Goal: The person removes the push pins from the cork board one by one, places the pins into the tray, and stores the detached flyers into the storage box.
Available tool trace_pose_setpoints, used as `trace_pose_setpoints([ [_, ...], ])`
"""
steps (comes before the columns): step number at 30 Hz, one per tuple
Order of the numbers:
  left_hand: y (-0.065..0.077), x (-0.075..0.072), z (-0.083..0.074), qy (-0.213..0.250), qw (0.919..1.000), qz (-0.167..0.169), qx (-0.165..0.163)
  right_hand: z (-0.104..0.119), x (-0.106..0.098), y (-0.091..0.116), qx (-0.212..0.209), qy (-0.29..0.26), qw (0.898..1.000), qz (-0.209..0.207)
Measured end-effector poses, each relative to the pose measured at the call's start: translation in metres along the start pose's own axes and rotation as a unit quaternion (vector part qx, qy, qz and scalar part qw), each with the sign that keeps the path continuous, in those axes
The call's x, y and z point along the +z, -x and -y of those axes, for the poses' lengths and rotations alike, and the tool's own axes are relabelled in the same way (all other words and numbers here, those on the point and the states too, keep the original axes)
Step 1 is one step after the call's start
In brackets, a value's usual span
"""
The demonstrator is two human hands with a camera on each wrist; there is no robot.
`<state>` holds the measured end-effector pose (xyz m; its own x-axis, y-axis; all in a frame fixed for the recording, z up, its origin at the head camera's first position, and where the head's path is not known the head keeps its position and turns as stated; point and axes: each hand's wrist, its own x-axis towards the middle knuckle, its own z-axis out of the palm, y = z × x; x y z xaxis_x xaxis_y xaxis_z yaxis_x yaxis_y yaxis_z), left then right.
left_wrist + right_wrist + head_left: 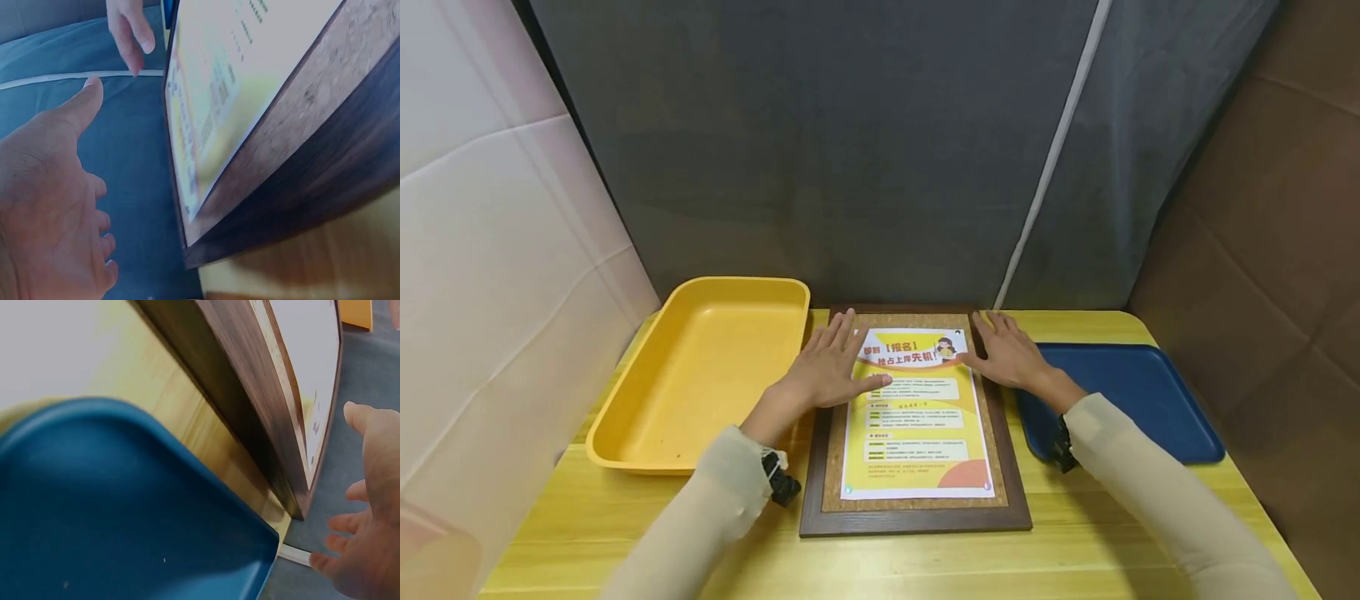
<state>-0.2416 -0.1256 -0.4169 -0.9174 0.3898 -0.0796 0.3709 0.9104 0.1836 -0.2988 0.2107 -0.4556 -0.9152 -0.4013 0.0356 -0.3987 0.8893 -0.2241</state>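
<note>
A yellow-and-white printed poster (917,421) lies flat on a cork board with a dark wooden frame (917,522) in the middle of the table. Small round dots show near several of its corners. My left hand (829,367) is over the board's upper left side, its fingers straight and thumb spread, overlapping the poster's edge in the head view. Over the upper right side is my right hand (1009,354), fingers extended as well. Both wrist views show a gap between hand and board: the left palm (56,206) and right palm (375,531) hold nothing.
To the left stands a deep yellow tray (700,287), close beside the board. A shallow blue tray (1120,400) lies to the right, partly behind my right wrist. The wooden table (925,571) ends at a dark grey curtain (820,150); panels stand at both sides.
</note>
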Motion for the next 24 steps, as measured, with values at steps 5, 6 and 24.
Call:
trace_pose_setpoints([
  [5, -0.005, 0.014, -0.005, 0.000, 0.9999, 0.013, -0.004, 0.003, 0.004, -0.004, -0.002, -0.006, 1.000, 0.001],
  [6, -0.006, 0.018, -0.005, 0.000, 0.9999, 0.016, -0.002, 0.003, 0.005, -0.005, -0.002, -0.009, 1.000, 0.000],
  [24, -0.007, 0.040, -0.008, 0.019, 0.9984, 0.051, 0.014, -0.008, 0.016, -0.020, -0.033, -0.054, 0.996, -0.058],
])
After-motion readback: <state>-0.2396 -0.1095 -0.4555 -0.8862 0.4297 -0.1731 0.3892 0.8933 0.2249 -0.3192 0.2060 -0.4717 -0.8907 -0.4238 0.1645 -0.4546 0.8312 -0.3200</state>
